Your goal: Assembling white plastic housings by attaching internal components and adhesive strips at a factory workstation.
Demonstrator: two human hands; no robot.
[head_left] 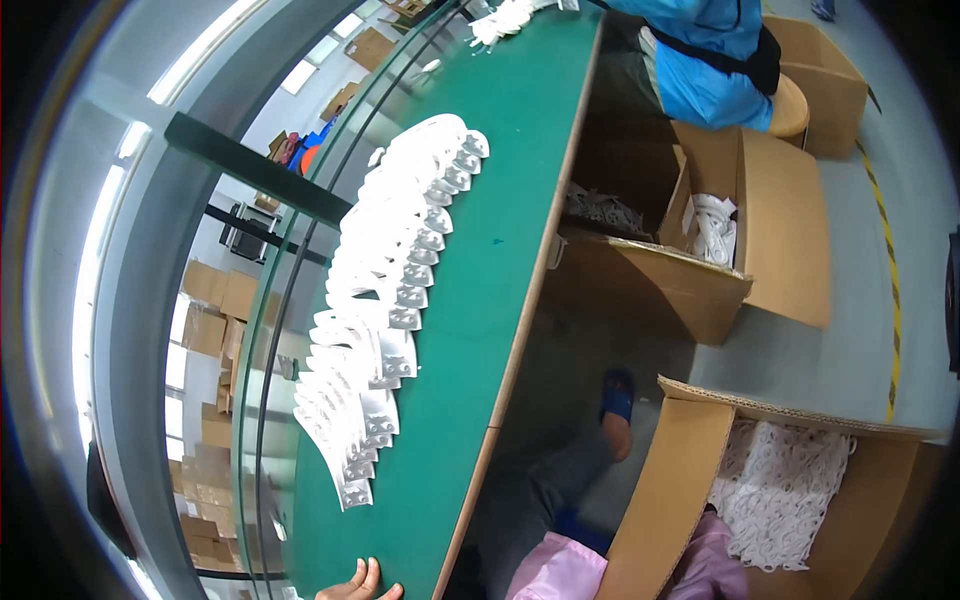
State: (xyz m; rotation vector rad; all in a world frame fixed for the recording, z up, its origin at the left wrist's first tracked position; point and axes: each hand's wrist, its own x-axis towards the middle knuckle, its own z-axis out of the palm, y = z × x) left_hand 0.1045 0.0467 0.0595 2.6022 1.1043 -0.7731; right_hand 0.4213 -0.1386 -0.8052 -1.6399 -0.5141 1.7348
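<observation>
White pieces [385, 270] lie overlapped in a long, curving row down the green bench [500, 260], their flat ends mostly toward its right edge; that much of the laying out looks done. The left hand [362, 582] is at the near end of the bench, just short of the row, fingers loosely spread with nothing seen in them, though much of it is cut off. A pink sleeve [712, 565] reaches into the near box [660, 480]; the right hand is hidden, so its grip cannot be told. Plenty seems left: loose parts [785, 490] cover much of that box's inside, though whether they match the row is unclear.
</observation>
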